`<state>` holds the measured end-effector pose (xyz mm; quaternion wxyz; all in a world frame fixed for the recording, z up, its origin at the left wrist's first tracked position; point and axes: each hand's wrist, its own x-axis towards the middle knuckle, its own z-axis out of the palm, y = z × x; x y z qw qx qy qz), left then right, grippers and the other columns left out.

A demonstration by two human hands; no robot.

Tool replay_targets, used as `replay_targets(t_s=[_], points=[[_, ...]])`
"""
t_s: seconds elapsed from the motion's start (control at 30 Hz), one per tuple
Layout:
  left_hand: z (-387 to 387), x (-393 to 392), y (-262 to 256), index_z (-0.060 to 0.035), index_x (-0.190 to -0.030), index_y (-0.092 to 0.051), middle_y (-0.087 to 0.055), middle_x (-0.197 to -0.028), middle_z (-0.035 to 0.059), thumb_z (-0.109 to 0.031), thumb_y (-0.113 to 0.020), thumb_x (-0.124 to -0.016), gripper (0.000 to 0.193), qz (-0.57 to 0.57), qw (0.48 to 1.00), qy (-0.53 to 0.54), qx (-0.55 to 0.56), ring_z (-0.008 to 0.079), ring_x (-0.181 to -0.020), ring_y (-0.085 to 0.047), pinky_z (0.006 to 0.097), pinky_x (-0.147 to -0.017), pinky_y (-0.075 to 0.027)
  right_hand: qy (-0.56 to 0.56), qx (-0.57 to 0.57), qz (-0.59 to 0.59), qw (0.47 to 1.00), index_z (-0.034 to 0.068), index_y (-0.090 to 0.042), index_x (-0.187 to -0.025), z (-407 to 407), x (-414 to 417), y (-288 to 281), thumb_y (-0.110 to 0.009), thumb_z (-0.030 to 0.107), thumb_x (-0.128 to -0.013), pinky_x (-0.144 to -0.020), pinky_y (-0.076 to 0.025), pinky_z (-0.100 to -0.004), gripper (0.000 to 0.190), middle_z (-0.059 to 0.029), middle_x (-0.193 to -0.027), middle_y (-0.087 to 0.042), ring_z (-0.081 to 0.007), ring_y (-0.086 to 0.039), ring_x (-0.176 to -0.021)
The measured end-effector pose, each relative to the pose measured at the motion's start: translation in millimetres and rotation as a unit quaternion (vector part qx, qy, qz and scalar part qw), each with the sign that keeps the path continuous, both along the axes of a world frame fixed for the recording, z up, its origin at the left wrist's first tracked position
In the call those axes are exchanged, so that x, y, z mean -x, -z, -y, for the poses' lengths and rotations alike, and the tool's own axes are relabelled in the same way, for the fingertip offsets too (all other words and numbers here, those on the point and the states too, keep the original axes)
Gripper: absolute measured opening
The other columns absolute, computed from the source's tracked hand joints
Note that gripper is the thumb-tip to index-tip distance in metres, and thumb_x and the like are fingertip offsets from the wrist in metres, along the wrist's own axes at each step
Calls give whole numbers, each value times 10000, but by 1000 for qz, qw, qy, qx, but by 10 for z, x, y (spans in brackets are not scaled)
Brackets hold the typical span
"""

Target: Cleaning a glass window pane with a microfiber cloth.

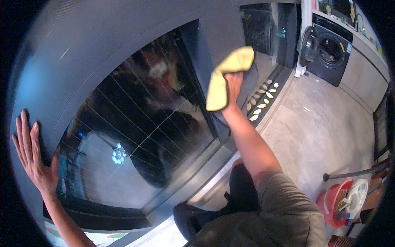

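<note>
My right hand (234, 85) is on a yellow cloth (218, 89) at the upright of a dark grey window or door frame (197, 46), right of a large dark glass pane (172, 132). The cloth folds around my fingers and hides most of them. On the left, my left hand (34, 159) rests flat against the frame with its fingers spread, holding nothing. The pane mirrors a dim figure and a cluster of bluish lights.
A dark front-loading washing machine (330, 51) has its round door (307, 46) swung outward. White leaf-shaped decorations (261, 106) line the bottom of the narrower pane. A red bucket (327, 200) stands at the lower right, below a dark pole (355, 174). Pale tiles cover the floor (321, 123).
</note>
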<state>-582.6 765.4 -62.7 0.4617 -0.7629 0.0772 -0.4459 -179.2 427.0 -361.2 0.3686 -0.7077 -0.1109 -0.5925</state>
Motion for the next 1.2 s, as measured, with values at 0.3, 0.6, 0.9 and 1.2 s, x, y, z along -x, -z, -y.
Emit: replay_targets(t_s=[0.3, 0.6, 0.9, 1.2], points=[[64, -87, -31, -132, -1516, -499, -394, -1636, 185, -149, -768, -748, 814, 2, 999, -29, -33, 393, -1527, -347, 570, -1261, -216, -122, 89, 35, 988, -132, -329, -1535, 141, -299, -2722, -371, 601, -1040, -1249, -192, -526, 885, -379, -1562, -361, -487, -314, -1489], [140, -76, -56, -157, -1546, -452, -366, -1654, 181, -144, -745, -770, 830, -4, 999, -6, -47, 403, -1535, -327, 583, -1259, -198, 2, -82, 133, 988, -97, -522, -1359, 651, -1023, -2477, -434, 489, -1042, -1155, -320, -524, 673, -321, -1448, -497, -470, -436, -1376], [158, -118, -33, -175, -1541, -469, -386, -1644, 171, -233, -741, -784, 806, 14, 998, -23, -55, 388, -1539, -323, 582, -1274, -177, -37, -86, -76, 993, -129, -406, -1428, 187, -332, 16, -474, 289, -1042, -1212, -211, -600, 573, -410, -1471, -395, -564, -337, -1399], [270, -125, -14, -163, -1523, -477, -395, -1637, 176, -188, -752, -737, 833, 9, 999, -6, -42, 399, -1534, -327, 590, -1273, -179, -147, 59, 53, 986, -77, -629, -1101, 187, -122, -821, -651, 324, -871, -1053, -355, -599, 463, -312, -1072, -628, -483, -564, -1075]])
